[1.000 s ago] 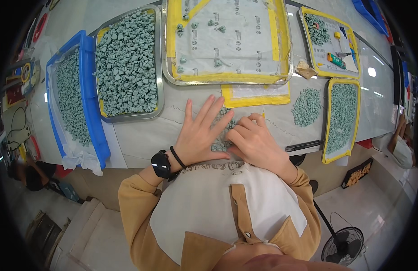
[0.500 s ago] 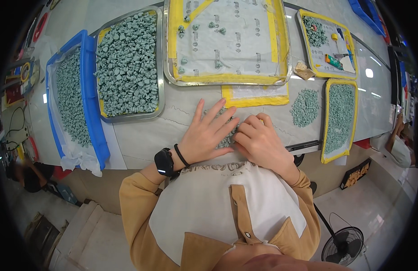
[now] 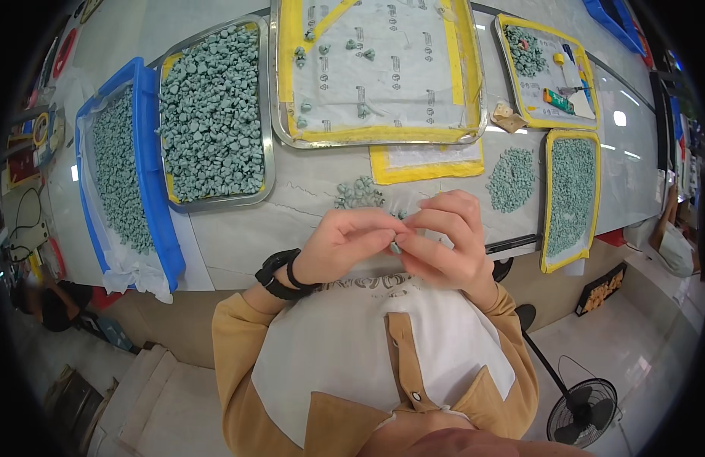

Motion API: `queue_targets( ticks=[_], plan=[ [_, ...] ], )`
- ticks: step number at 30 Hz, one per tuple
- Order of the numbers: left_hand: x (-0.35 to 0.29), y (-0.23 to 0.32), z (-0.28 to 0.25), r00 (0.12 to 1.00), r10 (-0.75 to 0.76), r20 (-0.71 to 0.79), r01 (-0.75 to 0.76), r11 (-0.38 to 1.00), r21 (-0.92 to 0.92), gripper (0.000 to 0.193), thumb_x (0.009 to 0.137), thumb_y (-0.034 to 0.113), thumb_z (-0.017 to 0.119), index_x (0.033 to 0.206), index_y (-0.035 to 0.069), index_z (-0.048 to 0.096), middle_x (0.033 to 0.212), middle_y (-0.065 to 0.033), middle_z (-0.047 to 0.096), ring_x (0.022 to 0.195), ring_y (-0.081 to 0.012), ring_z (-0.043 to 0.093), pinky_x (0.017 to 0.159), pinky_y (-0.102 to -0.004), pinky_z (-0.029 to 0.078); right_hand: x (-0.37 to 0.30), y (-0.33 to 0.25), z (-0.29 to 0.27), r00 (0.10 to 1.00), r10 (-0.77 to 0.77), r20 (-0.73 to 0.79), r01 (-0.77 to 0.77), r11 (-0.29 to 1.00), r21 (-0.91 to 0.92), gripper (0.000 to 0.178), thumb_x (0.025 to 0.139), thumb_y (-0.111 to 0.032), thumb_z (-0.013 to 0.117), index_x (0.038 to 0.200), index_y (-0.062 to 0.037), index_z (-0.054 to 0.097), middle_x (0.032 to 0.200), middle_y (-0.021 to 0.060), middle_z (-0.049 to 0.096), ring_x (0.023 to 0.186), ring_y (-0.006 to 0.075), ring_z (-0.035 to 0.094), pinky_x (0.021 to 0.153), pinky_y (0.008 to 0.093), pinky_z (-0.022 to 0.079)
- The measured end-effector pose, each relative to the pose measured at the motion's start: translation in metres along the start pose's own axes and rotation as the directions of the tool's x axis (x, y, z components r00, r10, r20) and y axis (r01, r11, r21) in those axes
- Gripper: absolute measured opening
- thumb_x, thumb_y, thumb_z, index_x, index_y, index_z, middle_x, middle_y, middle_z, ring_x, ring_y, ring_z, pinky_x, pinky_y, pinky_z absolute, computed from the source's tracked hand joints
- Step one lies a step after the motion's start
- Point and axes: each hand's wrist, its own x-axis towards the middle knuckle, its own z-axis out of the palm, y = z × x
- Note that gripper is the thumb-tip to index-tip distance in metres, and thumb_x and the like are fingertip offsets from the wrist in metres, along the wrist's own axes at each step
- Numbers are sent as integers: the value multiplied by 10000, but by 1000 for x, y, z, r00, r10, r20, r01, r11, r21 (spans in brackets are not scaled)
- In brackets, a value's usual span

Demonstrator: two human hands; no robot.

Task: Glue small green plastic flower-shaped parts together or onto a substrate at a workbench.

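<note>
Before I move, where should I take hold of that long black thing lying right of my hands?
Probably pinch the long black thing across its middle, from above. It looks narrow and flat, with bare tabletop along its far side; its right end nearly meets the yellow-edged tray, leaving little room there for a grip.

The grey table (image 3: 238, 232) bears a blue bin (image 3: 149, 145), 4 yellow-lined trays (image 3: 375, 140), a yellow-edged panel (image 3: 436, 158) and loose green stones (image 3: 511, 180).

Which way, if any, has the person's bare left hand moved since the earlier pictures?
Yes: the left hand has drawn back toward the picture's lower edge, away from the yellow-bordered white rectangular sheet.
</note>
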Motion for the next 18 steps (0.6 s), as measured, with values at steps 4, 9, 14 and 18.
queue_targets(
  ticks=[4,9,14,18],
  plan=[
    [3,-2,3,1000,4,-28,-6,997,-77,213,900,-13,563,1091,-56,649,1083,-119,624,969,-164,589,852,-283,464,-5,4,3,999,36,7,-37,998,43,332,542,-93,750,859,-111,653,933,36,609,882,256,574,729,377,450],
    [6,-4,5,999,43,-29,-45,996,-74,231,868,-66,590,1093,-57,642,1087,-117,609,1006,-166,581,861,-289,477,-6,8,4,998,58,23,-59,998,30,310,557,-94,745,853,-102,652,943,42,610,888,255,576,736,383,456],
    [7,-10,-1,990,102,-93,-100,995,25,257,843,-99,619,1096,-57,639,1101,-112,594,1012,-163,580,866,-293,495,-4,10,6,995,83,56,-83,997,5,277,584,-102,736,848,-97,651,949,44,615,906,256,577,744,389,462],
    [8,-8,-3,996,55,-71,-49,995,93,249,849,-96,617,1093,-52,639,1093,-109,594,983,-155,597,844,-280,508,-3,9,2,991,77,110,-75,997,-23,288,594,-113,734,870,-87,657,973,51,620,940,261,577,755,396,466]
  ],
)
